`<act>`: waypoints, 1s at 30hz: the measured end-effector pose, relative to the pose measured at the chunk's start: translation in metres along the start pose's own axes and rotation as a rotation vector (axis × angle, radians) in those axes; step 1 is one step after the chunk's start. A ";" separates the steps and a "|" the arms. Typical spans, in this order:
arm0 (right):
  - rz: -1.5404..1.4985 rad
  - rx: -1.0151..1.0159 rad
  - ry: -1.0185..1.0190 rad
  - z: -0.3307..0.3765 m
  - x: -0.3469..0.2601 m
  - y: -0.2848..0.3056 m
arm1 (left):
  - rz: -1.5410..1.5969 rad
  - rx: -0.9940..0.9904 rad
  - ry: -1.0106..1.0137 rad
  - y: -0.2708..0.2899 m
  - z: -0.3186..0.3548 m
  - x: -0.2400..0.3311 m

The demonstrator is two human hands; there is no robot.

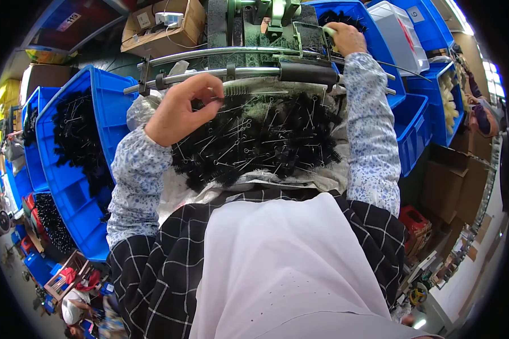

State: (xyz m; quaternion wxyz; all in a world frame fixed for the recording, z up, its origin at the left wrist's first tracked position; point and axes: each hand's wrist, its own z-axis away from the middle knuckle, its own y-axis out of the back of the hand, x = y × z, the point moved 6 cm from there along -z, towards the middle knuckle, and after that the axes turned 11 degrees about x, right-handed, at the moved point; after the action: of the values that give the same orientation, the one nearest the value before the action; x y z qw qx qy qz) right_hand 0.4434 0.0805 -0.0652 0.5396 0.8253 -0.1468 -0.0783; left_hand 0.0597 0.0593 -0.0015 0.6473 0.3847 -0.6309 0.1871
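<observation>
A heap of black bristle brushes with twisted wire handles [260, 141] lies on a pale sheet across my lap. My left hand [181, 107] hovers over the heap's left side and pinches one thin brush [240, 90] by its wire end, the brush pointing right. My right hand [345, 37] reaches up to the green machine [260, 17] and holds a small pale piece at its right side. Two curved metal bars [220, 72] cross between the machine and the heap, one bearing a black grip [308, 73].
A blue bin [104, 96] full of black brushes stands at my left, with more blue bins behind it. Blue bins [413, 124] also line the right, one holding pale parts [449, 93]. A cardboard box [164, 25] sits at the top. Another person [481, 116] is far right.
</observation>
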 end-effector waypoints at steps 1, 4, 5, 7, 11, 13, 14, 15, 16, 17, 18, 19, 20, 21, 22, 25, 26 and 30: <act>0.019 -0.050 -0.035 -0.002 0.010 0.010 | 0.002 0.017 -0.014 -0.004 -0.004 -0.002; 0.073 0.191 -0.100 0.005 0.024 0.068 | 0.000 0.088 -0.045 -0.017 -0.015 -0.005; 0.019 0.228 -0.101 0.014 0.002 0.086 | -0.011 0.119 -0.050 -0.023 -0.019 -0.007; -0.504 -0.004 0.076 0.039 -0.060 0.087 | -0.061 0.189 -0.092 -0.033 -0.024 -0.007; -0.791 -0.508 0.175 0.102 -0.160 0.114 | -0.069 0.224 -0.136 -0.043 -0.030 -0.007; -0.890 -0.337 0.193 0.102 -0.156 0.099 | -0.111 0.236 -0.130 -0.039 -0.024 -0.009; -0.765 -0.183 0.185 0.089 -0.147 0.096 | -0.135 0.258 -0.096 -0.036 -0.017 -0.009; -0.638 -0.031 0.178 0.074 -0.137 0.091 | -0.160 0.283 -0.060 -0.030 -0.011 -0.013; -0.419 0.055 0.133 0.059 -0.119 0.076 | -0.270 0.141 0.014 -0.031 -0.003 -0.035; -0.190 0.141 0.082 0.046 -0.097 0.059 | -0.395 -0.059 0.127 -0.038 0.001 -0.047; -0.113 0.201 0.096 0.040 -0.079 0.043 | -0.513 -0.193 0.107 -0.047 0.009 -0.059; -0.037 0.259 0.109 0.037 -0.068 0.035 | -0.632 -0.326 0.088 -0.057 0.017 -0.074; -0.036 0.230 0.103 0.034 -0.069 0.032 | -0.659 -0.385 0.097 -0.063 0.022 -0.085; -0.035 0.200 0.096 0.031 -0.071 0.030 | -0.686 -0.446 0.106 -0.067 0.026 -0.093; -0.029 0.169 0.091 0.029 -0.073 0.027 | -0.683 -0.454 0.091 -0.070 0.027 -0.089; -0.032 0.134 0.103 0.023 -0.078 0.020 | -0.656 -0.465 0.150 -0.066 0.024 -0.080; -0.029 0.126 0.113 0.023 -0.077 0.016 | -0.610 -0.390 0.066 -0.062 0.023 -0.076; -0.079 0.144 0.124 0.023 -0.072 0.009 | -0.504 -0.312 0.136 -0.044 0.012 -0.040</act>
State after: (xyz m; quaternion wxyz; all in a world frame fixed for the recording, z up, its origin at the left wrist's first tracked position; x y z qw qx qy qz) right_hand 0.3669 0.0808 -0.0689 0.4835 0.8703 -0.0857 -0.0378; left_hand 0.0783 0.0324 -0.0527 0.7653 0.4117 -0.4919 -0.0533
